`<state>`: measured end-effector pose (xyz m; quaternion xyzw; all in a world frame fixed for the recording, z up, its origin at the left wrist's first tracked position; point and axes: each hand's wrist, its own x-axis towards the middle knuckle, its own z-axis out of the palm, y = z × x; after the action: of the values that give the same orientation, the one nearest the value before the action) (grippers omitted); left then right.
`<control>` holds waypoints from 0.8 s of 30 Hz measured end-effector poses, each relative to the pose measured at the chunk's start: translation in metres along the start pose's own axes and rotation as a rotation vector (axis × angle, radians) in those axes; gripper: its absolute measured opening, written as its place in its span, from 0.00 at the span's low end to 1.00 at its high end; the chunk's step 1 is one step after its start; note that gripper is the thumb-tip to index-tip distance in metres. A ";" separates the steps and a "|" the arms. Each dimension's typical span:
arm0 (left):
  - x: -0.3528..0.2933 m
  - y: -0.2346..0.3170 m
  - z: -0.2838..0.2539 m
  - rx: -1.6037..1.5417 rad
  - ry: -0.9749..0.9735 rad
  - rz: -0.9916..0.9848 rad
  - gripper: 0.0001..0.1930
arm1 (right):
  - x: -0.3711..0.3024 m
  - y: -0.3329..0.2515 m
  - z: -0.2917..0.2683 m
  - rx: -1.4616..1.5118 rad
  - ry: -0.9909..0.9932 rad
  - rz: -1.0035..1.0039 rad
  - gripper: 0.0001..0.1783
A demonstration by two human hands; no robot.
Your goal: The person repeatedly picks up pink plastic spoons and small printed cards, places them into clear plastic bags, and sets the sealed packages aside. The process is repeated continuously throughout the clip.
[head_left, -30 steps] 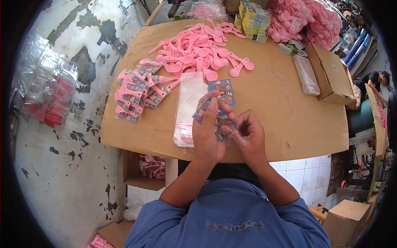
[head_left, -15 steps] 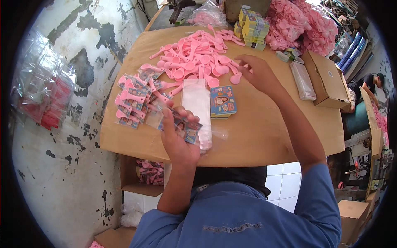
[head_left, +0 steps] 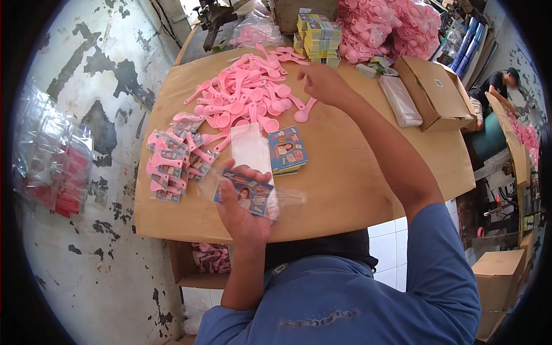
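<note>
My left hand (head_left: 244, 215) is closed on a blue printed card (head_left: 246, 192) in a clear plastic bag, held over the near edge of the table. A stack of clear bags (head_left: 246, 146) lies partly behind it. Beside these sits a pile of blue cards (head_left: 287, 148). My right hand (head_left: 323, 84) hovers at the right edge of a heap of pink measuring spoons (head_left: 244, 92), its fingers bent and apart with nothing visible between them. One loose pink spoon (head_left: 302, 114) lies just below that hand. Bagged spoons with cards (head_left: 170, 164) are piled on the left.
Banded yellow card stacks (head_left: 319, 37) and big bags of pink spoons (head_left: 391, 29) stand at the back. On the right are a clear-wrapped pack (head_left: 401, 100) and a cardboard box (head_left: 435, 95). A peeling wall (head_left: 98, 155) borders the left. Another person (head_left: 499, 86) works at far right.
My view has shifted, moving the table contents left in the picture. The card in my left hand is turned flatter and shows more fully. My right hand stays near the spoon heap, fingers more bent.
</note>
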<state>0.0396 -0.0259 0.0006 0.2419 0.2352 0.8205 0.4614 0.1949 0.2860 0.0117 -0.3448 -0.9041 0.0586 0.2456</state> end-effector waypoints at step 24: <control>0.022 -0.020 0.014 -0.213 0.024 -0.040 0.26 | -0.201 -0.186 -0.031 1.566 0.066 0.456 0.10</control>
<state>0.0511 0.0051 0.0037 0.1771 0.1570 0.8342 0.4981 0.2287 0.0124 0.0089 -0.2502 -0.5010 0.7117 0.4241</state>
